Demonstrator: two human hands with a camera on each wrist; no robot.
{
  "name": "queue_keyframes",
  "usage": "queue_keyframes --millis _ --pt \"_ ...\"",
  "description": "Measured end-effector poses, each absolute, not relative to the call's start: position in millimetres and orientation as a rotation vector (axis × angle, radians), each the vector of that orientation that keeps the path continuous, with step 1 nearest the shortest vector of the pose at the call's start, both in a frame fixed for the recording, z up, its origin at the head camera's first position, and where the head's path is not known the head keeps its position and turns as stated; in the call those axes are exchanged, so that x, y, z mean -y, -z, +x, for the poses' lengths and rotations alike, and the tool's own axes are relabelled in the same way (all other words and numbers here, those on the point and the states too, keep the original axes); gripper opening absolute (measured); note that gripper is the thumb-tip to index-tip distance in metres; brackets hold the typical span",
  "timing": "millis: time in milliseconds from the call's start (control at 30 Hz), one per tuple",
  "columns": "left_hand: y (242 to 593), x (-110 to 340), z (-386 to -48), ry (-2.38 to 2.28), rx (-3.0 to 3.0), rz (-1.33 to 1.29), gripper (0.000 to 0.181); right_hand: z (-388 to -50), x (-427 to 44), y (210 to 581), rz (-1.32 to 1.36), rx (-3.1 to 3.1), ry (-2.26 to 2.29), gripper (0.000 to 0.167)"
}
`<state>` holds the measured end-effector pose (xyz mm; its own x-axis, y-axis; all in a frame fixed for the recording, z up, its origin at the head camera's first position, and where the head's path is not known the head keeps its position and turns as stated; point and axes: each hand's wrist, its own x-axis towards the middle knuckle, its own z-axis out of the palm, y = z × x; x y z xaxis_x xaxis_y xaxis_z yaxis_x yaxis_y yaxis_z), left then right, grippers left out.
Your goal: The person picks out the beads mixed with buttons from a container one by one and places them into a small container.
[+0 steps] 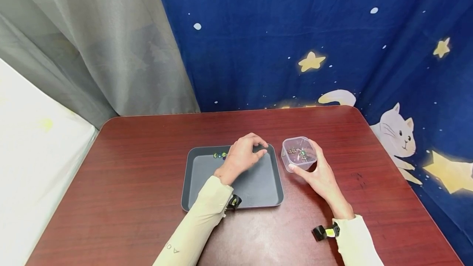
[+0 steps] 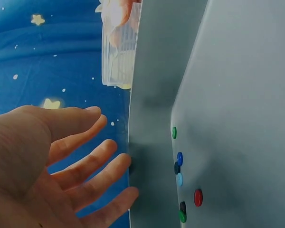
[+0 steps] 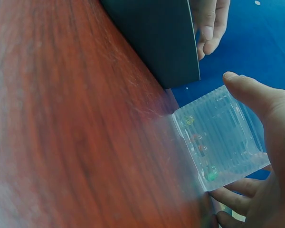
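Clear plastic forms the small box (image 3: 228,137), which our right hand (image 1: 320,175) grips around its near right side, thumb at the near corner and fingers behind the right wall. It sits just beside the right edge of a grey tray (image 1: 258,192), close to the tray's far right corner, its mouth upward. Inside we can make out several glassy beads (image 3: 211,173), green, yellowish and reddish. Over the tray, toward its far right corner, our left hand (image 1: 244,153) is open, its fingers gently bent and apart from the thumb. Small coloured discs (image 2: 198,197) lie inside the tray along its far edge: from the left wrist we see green, blue, light blue and dark ones close to the foot of the wall, and a red one a little farther out on the floor. Both arms wear cream sleeves (image 1: 201,221), with a black wrist camera (image 1: 234,202) at each cuff. Everything stands on a red-brown table (image 1: 129,184), and past its far edge hang a grey curtain (image 1: 122,44) and a blue curtain (image 1: 251,44) with stars and a white cat.
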<state>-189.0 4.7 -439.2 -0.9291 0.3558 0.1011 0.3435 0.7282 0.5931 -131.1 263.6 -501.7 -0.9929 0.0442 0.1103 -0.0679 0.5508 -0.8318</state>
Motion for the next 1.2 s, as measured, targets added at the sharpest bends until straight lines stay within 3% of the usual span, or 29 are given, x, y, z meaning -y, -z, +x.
queue_keyframes --millis 1200 --pt "441 20 -193 -0.962 -2.998 0.565 0.017 -130 -265 502 0.006 2.682 -1.409 0.103"
